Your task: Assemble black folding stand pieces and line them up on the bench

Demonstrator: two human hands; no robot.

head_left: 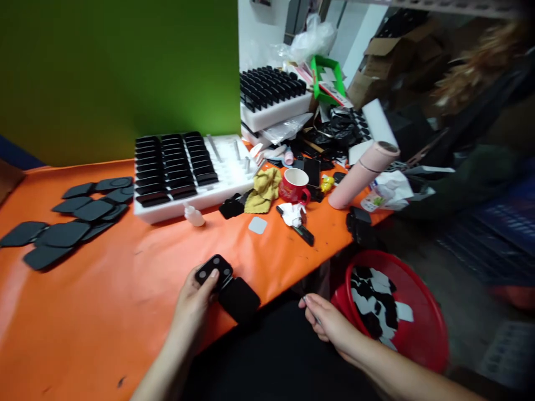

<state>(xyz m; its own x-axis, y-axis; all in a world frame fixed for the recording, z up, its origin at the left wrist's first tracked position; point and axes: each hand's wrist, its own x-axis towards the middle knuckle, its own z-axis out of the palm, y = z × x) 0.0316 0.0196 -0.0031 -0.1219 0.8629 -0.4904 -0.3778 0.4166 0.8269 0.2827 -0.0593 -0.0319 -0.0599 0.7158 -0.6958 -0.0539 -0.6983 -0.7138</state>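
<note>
My left hand (195, 295) grips a black hinged folding pad (239, 299) near the table's front edge. The pad is unfolded; its upper panel, under my thumb, carries several grey round dots. To the right, past the edge of the table, my right hand (325, 318) is closed in a pinch around a small thin object, with a dark tip showing at the fingertips. Its kind cannot be made out. Farther back on the orange table (125, 289) lie a light grey rounded square (257, 225) and a small white bottle (194, 215).
Dark folding pads (62, 234) lie spread at the left. A white foam tray (225, 189) holds rows of black pieces. Behind are a yellow cloth (264, 190), a red mug (295, 185) and a pink tumbler (363, 175). A red basin (434, 328) with black and white scraps stands right.
</note>
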